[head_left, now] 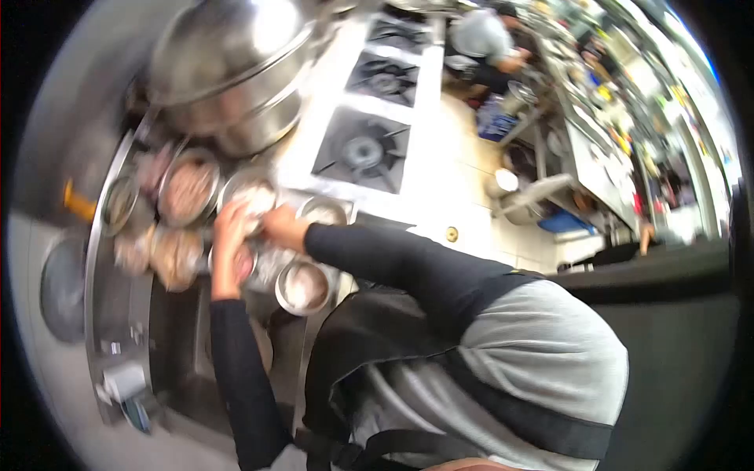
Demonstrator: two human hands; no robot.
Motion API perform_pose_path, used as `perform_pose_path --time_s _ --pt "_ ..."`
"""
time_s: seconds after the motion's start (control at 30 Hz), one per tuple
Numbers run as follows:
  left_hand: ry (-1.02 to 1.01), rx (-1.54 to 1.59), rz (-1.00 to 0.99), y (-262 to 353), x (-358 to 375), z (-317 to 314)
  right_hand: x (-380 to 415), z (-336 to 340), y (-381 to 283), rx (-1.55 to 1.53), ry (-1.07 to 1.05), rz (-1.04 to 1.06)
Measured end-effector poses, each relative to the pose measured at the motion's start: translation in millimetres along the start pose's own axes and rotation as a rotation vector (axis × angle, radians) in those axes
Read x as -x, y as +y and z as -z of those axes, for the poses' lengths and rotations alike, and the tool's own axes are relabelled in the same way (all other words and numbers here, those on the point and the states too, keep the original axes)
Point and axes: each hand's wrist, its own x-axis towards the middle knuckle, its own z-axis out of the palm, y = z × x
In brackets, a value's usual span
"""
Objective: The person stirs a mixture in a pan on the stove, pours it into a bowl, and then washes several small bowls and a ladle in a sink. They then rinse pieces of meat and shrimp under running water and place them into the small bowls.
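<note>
A round metal bowl (253,191) with pale contents stands among other bowls on the steel counter. My left hand (228,229) is at its near left side, closed on the rim. At its near right side, my right hand (284,226) is also closed on the bowl; motion blur smears the fingertips of both hands. Just below my hands, a metal bowl (303,288) holds something white. Another small bowl (322,210) sits right of my right hand. Something pinkish (245,262) lies beside my left wrist, too blurred to name.
Left of my hands are a bowl of brownish-pink food (188,188) and tan bagged items (177,255). A large metal pot (228,71) stands behind them. Gas burners (363,151) line the right side. A steel sink (184,337) lies nearer me. Another person (483,39) works far off.
</note>
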Motion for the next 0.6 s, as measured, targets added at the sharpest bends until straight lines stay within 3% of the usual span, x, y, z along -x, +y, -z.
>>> perform_pose_path --time_s 0.03,0.1,0.13,0.17,0.2,0.23,0.27,0.3,0.33,0.37,0.43,0.47,0.5,0.57,0.6 --pt "0.137 -0.317 -0.118 10 5 0 -10 -13 14 0.008 0.055 0.161" --pt "0.344 -0.638 -0.088 16 22 -4 -7 20 23 -0.042 -0.031 0.071" --pt "0.361 -0.484 0.006 12 29 -10 12 65 17 0.244 -0.011 0.185" --pt "0.407 -0.328 0.120 17 39 -24 10 76 40 0.287 0.007 0.406" --pt "0.350 -0.255 0.200 51 61 -30 15 83 49 0.006 0.067 0.534" --pt "0.326 -0.301 0.208 75 69 -37 21 120 44 0.233 -0.025 0.499" --pt "0.388 -0.018 0.046 71 73 -47 17 144 45 0.417 -0.034 0.601" --pt "0.450 -0.125 0.090 97 83 -47 11 164 37 0.488 -0.153 0.492" --pt "0.511 -0.056 0.014 86 81 -51 4 173 35 0.092 -0.160 0.105" --pt "0.556 0.011 -0.079 76 81 -52 30 209 -4 -0.410 -0.030 -0.168" --pt "0.473 0.356 0.102 121 118 -48 36 238 -48 -0.165 0.011 0.141" --pt "0.411 0.609 0.157 113 122 -45 39 246 -74 -0.052 0.016 0.192" --pt "0.428 0.609 0.159 130 135 -37 36 237 -91 -0.054 0.007 0.207" --pt "0.515 0.909 0.228 162 167 -25 33 217 -128 0.182 0.110 0.484" --pt "0.594 0.893 0.268 163 178 -20 37 207 -150 0.153 0.118 0.597"
